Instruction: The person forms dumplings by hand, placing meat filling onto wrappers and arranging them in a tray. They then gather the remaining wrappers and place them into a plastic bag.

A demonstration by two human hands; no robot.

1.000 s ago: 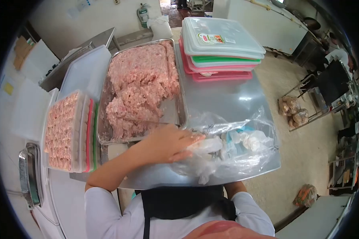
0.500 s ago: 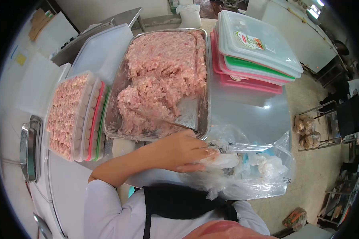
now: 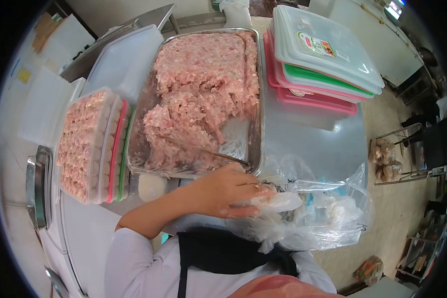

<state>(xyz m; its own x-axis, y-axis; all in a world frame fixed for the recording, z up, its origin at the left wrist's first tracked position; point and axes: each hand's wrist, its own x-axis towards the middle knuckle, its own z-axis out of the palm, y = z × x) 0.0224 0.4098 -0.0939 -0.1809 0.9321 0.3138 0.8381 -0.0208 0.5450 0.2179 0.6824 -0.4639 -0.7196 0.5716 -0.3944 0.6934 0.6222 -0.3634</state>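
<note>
My left hand (image 3: 233, 192) reaches in from the left, low over the table's front edge. Its fingers are closed on a piece of white plastic (image 3: 282, 202) at the left side of a clear plastic bag (image 3: 328, 238). Crumpled white and light blue material shows inside the bag. Bits of meat cling to the fingertips. Just beyond the hand is a large metal tray (image 3: 261, 124) of minced meat (image 3: 198, 64), with a thin dark-ended utensil (image 3: 223, 155) lying across its near part. My right hand is hidden; only the sleeve (image 3: 310, 265) on that side shows.
At the left stand stacked plastic trays (image 3: 84, 149) filled with rows of meat portions. A translucent lid (image 3: 121, 64) leans behind them. Several lidded containers (image 3: 328, 44) are piled at the back right of the metal table (image 3: 313, 134). A rack (image 3: 407, 149) stands on the floor at right.
The view has shifted slightly. My left hand stays at the bag, and the white plastic by its fingers has moved a little to the right. The meat tray looks unchanged.
</note>
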